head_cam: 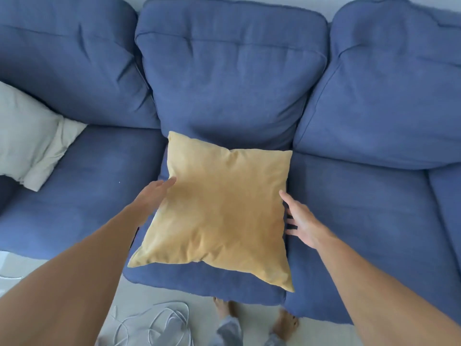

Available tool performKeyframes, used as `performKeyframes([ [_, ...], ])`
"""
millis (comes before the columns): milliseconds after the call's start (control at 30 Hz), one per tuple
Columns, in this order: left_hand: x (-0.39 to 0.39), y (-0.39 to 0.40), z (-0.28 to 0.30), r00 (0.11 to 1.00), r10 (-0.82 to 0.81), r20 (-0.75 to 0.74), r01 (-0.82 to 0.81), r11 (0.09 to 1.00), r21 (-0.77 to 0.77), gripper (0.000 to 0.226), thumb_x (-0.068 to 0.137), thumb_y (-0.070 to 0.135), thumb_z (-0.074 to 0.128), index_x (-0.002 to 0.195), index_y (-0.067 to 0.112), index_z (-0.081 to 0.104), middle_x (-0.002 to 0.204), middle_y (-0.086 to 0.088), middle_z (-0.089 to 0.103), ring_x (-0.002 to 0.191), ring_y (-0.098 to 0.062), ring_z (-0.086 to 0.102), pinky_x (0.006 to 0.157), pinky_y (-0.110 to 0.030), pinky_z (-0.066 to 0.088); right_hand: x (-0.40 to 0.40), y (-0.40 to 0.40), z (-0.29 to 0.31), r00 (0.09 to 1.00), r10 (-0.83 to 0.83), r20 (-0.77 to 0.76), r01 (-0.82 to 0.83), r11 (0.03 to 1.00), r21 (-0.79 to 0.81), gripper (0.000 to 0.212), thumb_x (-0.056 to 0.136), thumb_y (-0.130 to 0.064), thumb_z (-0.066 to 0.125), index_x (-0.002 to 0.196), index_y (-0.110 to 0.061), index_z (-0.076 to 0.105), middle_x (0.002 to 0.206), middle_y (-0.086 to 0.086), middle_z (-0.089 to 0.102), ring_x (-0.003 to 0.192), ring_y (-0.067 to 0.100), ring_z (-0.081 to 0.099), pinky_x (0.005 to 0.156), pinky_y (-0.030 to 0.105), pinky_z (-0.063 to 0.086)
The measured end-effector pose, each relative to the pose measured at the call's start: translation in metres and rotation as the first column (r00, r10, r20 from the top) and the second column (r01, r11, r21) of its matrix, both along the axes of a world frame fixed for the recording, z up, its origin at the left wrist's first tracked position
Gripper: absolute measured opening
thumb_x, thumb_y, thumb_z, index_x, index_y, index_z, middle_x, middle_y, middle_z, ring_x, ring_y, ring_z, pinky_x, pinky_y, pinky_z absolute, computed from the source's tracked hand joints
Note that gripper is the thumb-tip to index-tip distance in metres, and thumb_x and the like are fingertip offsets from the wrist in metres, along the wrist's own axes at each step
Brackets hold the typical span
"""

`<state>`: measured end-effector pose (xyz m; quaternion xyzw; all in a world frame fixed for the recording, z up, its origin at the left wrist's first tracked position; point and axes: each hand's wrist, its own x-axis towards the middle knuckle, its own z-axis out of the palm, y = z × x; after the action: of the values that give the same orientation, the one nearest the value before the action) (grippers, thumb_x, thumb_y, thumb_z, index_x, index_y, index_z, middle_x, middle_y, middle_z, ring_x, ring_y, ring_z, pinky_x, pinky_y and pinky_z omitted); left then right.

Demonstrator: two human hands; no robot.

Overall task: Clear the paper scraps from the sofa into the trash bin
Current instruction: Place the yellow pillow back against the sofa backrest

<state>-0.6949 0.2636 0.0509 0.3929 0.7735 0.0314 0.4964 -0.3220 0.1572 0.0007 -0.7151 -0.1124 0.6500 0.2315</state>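
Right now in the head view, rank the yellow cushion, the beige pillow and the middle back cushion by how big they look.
1. Middle back cushion
2. Yellow cushion
3. Beige pillow, though the frame edge crops it, so its rank is unsure.

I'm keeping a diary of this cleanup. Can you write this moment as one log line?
left hand: open, at square yellow fabric pillow | right hand: open, at pillow | blue fabric sofa: no paper scraps visible
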Motion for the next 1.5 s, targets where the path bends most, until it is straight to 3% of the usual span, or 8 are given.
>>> performKeyframes([
  [100, -0.016, 0.013, -0.020, 0.990, 0.117, 0.082, -0.105, 0.986, -0.129, 0.088, 0.097, 0.079, 0.048, 0.163, 0.022, 0.042, 0.163, -0.003, 0.047, 0.153, -0.033, 0.041, 0.129, -0.054, 0.028, -0.010, 0.018, -0.016, 1.000, -0.008, -0.010, 0.008, 0.999, -0.031, 0.077, 0.087, -0.075, 0.067, 0.145, -0.025, 0.060, 0.139, 0.000, 0.070, 0.125, 0.027, 0.066, 0.112, 0.057, 0.049],
  [167, -0.024, 0.021, -0.031, 0.981, 0.139, 0.138, -0.112, 0.975, -0.192, 0.101, 0.090, 0.086, 0.051, 0.169, 0.025, 0.032, 0.173, -0.003, 0.037, 0.156, -0.036, 0.040, 0.129, -0.057, 0.029, -0.013, 0.027, -0.025, 1.000, -0.014, -0.003, 0.014, 0.998, -0.053, 0.079, 0.086, -0.076, 0.068, 0.146, -0.025, 0.060, 0.139, -0.001, 0.070, 0.127, 0.026, 0.066, 0.115, 0.056, 0.046],
  [367, -0.033, 0.037, -0.042, 0.921, 0.213, 0.325, -0.111, 0.946, -0.305, 0.080, 0.087, 0.073, 0.071, 0.143, 0.016, 0.068, 0.073, 0.005, 0.074, 0.052, -0.015, 0.066, 0.056, -0.033, 0.060, -0.011, 0.037, -0.028, 1.000, -0.022, 0.002, 0.022, 0.998, -0.066, 0.074, 0.085, -0.071, 0.075, 0.139, -0.024, 0.061, 0.134, 0.000, 0.073, 0.122, 0.028, 0.069, 0.106, 0.060, 0.053],
  [533, -0.033, 0.050, -0.023, 0.883, 0.238, 0.406, -0.093, 0.934, -0.344, 0.077, 0.077, 0.065, 0.087, 0.135, 0.017, 0.073, 0.058, 0.005, 0.069, 0.043, -0.014, 0.065, 0.045, -0.031, 0.058, -0.001, 0.038, -0.004, 0.996, -0.078, -0.045, 0.077, 0.997, -0.026, 0.063, 0.082, -0.059, 0.085, 0.132, -0.026, 0.068, 0.127, 0.000, 0.078, 0.116, 0.029, 0.074, 0.102, 0.057, 0.058],
  [733, 0.014, 0.066, 0.015, 0.861, 0.090, 0.501, 0.070, 0.954, -0.292, 0.089, 0.053, 0.073, 0.096, 0.129, 0.033, 0.076, 0.102, 0.009, 0.076, 0.099, -0.017, 0.074, 0.075, -0.035, 0.062, 0.045, 0.024, 0.049, 0.993, -0.082, -0.083, 0.088, 0.993, 0.079, 0.062, 0.080, -0.052, 0.091, 0.131, -0.024, 0.070, 0.119, -0.003, 0.082, 0.107, 0.024, 0.080, 0.087, 0.053, 0.066],
  [1067, 0.193, 0.040, 0.050, 0.796, -0.050, 0.603, 0.136, 0.986, -0.099, 0.061, 0.072, 0.058, 0.094, 0.127, 0.040, 0.075, 0.126, 0.005, 0.080, 0.105, -0.023, 0.080, 0.083, -0.045, 0.067, 0.215, -0.035, 0.124, 0.982, -0.188, 0.031, 0.178, 0.962, 0.206, 0.056, 0.081, -0.041, 0.093, 0.132, -0.033, 0.069, 0.120, -0.009, 0.081, 0.118, 0.022, 0.075, 0.098, 0.050, 0.060],
  [1233, 0.286, 0.001, 0.068, 0.736, -0.078, 0.672, 0.149, 0.988, -0.049, 0.080, 0.057, 0.054, 0.100, 0.130, 0.035, 0.072, 0.105, 0.007, 0.083, 0.073, -0.014, 0.080, 0.060, -0.036, 0.064, 0.307, -0.076, 0.143, 0.978, -0.208, 0.029, 0.192, 0.942, 0.276, 0.065, 0.080, -0.037, 0.094, 0.137, -0.035, 0.064, 0.126, -0.010, 0.079, 0.124, 0.021, 0.071, 0.108, 0.051, 0.052],
  [1500, 0.416, -0.031, 0.066, 0.770, -0.103, 0.630, 0.121, 0.993, 0.014, 0.076, 0.066, 0.045, 0.097, 0.135, 0.036, 0.066, 0.125, 0.001, 0.081, 0.105, -0.025, 0.080, 0.087, -0.045, 0.064, 0.427, -0.095, 0.132, 0.987, -0.155, 0.036, 0.137, 0.942, 0.308, 0.059, 0.086, -0.023, 0.090, 0.133, -0.046, 0.061, 0.123, -0.019, 0.078, 0.126, 0.016, 0.067, 0.098, 0.058, 0.054],
])
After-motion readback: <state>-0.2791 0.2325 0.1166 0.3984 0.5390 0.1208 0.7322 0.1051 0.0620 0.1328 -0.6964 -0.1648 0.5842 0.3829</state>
